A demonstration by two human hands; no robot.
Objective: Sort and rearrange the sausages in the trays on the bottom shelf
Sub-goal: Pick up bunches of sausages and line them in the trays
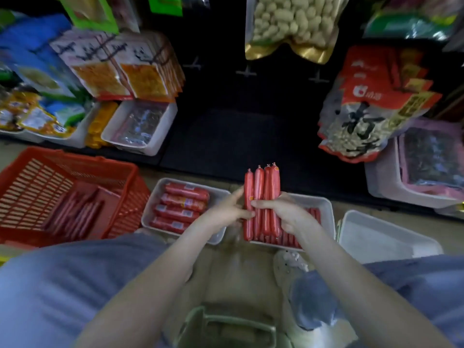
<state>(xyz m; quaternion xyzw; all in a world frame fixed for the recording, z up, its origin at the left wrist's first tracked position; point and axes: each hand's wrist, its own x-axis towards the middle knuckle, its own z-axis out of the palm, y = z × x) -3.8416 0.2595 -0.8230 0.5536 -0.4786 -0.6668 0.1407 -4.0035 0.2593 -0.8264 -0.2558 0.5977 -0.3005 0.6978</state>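
Head view, looking down on the floor [241,270] along the front edge of the dark bottom shelf [238,136]. Both hands hold a bundle of thin sausages [259,183], four red sticks side by side, upright with their clipped ends pointing toward the shelf. The left hand [224,210] grips the bundle from its left side, fingers closed against the outermost stick. The right hand [285,214] wraps it from the right, with the fingers [261,203] curled across the front.

The bundle sits above the middle tray [325,205], a white tray on the floor that holds more thin sausages [312,214] in a row. Just beside it on the left lies a second white tray [150,212] with thick sausages [184,203] stacked crosswise. To the right stands an empty white tray [376,237]. A red basket [100,160] at the left floor edge contains flat red packs [75,214]. White bins with bagged goods stand at both ends of the shelf, and a bag of peanuts [291,23] hangs above it.
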